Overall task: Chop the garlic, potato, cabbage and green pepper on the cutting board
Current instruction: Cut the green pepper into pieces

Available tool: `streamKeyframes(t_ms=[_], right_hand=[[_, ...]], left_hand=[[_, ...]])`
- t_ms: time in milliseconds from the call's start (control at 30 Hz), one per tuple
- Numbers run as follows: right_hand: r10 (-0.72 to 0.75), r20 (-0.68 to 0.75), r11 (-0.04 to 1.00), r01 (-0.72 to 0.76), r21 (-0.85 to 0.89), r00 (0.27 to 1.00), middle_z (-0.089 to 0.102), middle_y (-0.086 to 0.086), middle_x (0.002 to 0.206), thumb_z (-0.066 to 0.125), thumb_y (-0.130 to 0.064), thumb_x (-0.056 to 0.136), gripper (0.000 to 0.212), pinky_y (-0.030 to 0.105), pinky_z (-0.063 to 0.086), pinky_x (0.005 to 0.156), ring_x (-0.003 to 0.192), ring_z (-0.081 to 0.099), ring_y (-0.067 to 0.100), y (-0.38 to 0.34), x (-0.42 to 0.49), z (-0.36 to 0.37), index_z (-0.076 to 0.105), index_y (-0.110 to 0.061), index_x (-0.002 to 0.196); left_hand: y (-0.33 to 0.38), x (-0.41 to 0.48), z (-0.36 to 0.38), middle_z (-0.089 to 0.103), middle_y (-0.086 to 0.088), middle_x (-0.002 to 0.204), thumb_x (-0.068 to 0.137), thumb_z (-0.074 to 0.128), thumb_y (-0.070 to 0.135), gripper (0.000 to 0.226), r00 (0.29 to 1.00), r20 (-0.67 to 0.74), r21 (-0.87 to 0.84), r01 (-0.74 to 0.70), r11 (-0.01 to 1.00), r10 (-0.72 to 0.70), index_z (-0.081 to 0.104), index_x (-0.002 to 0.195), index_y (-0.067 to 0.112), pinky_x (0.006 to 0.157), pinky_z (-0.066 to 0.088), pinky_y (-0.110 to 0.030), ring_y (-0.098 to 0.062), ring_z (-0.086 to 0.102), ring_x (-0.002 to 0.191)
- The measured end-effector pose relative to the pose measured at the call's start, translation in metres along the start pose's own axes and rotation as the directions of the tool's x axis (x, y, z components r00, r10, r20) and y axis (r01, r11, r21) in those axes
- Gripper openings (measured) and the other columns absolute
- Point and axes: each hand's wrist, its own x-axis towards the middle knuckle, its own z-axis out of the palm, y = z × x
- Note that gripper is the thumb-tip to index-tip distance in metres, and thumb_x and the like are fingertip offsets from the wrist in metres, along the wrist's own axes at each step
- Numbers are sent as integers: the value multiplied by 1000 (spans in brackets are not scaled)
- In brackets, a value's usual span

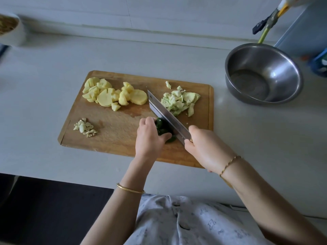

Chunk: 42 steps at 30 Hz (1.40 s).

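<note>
A wooden cutting board (115, 131) lies on the pale counter. Yellow potato chunks (113, 94) are piled at its far left, chopped garlic (85, 128) sits near its left front, and cut cabbage (182, 100) lies at the far right. My left hand (150, 138) presses a dark green pepper (163, 129) down at the board's front middle, partly hiding it. My right hand (203, 149) grips the handle of a cleaver (166, 115); its blade rests on the pepper right beside my left fingers.
A steel bowl (283, 96) stands on the counter to the right of the board. A white container (10, 29) sits at the far left back. A blue object (320, 62) and a yellow-green hose fitting (269, 23) are at the right edge. The counter's front edge runs below the board.
</note>
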Motion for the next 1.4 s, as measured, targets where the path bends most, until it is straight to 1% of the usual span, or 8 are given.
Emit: streamKeyframes(t_ms=[233,400,567,867,1000,1133,1233,1400], right_hand=[[12,22,1000,-13,24,1000,53,3,82,36,-23,100,17,24,33,39,46,42,13,-3,5,-6,44,-9,94],[13,34,1000,-12,-9,999,43,1,66,37,-22,99,22,24,32,38,45,40,15,4,-9,-4,37,-13,80],[-1,47,1000,0,21,999,52,2,79,36,-21,100,21,22,33,37,46,43,13,-5,6,-6,40,-11,81],[-3,-31,998,6,68,1000,45,0,65,41,-24,99,29,31,32,42,51,44,17,16,4,31,30,-18,73],[-28,-120,990,44,136,992,46,-1,64,43,-27,99,21,30,30,44,52,46,18,12,26,46,37,-15,84],[-32,-152,983,59,176,988,46,-1,63,46,-29,98,32,36,39,51,58,51,24,25,30,44,31,-20,71],[-46,-144,978,74,196,989,46,1,63,46,-27,97,28,35,37,49,56,50,24,28,31,40,36,-14,73],[-76,-184,959,123,257,980,42,1,60,45,-25,96,31,33,37,43,45,39,18,22,23,37,32,-13,71]], left_hand=[[3,0,-1,47,-8,119,78,77,27,52,1000,-17,28,-18,999,18,47,116,7,83,45,-33,-24,50,104],[2,1,-1,47,-8,118,77,78,29,55,1000,-8,28,-15,999,15,47,116,7,84,45,-34,-25,49,105],[1,0,-1,47,-9,119,78,77,27,54,999,-22,39,-34,999,35,47,117,5,82,42,-29,-24,49,106],[0,0,1,47,-10,118,77,78,26,55,999,-29,30,-34,999,35,48,117,4,83,44,-30,-24,49,104],[-2,-3,-2,45,-6,119,77,78,26,57,1000,10,-23,-23,999,23,46,120,7,81,41,-25,-16,47,98],[-14,-4,-17,44,-1,121,79,74,23,56,996,81,-100,-26,995,34,46,125,11,86,38,-22,-10,44,104],[-26,-5,-31,45,-3,131,82,70,13,62,980,197,-215,45,976,-2,41,136,14,96,45,-30,-15,48,115],[-33,-5,-42,45,-5,137,88,56,-1,62,963,266,-405,150,902,-40,35,140,24,89,50,-29,-22,51,119]])
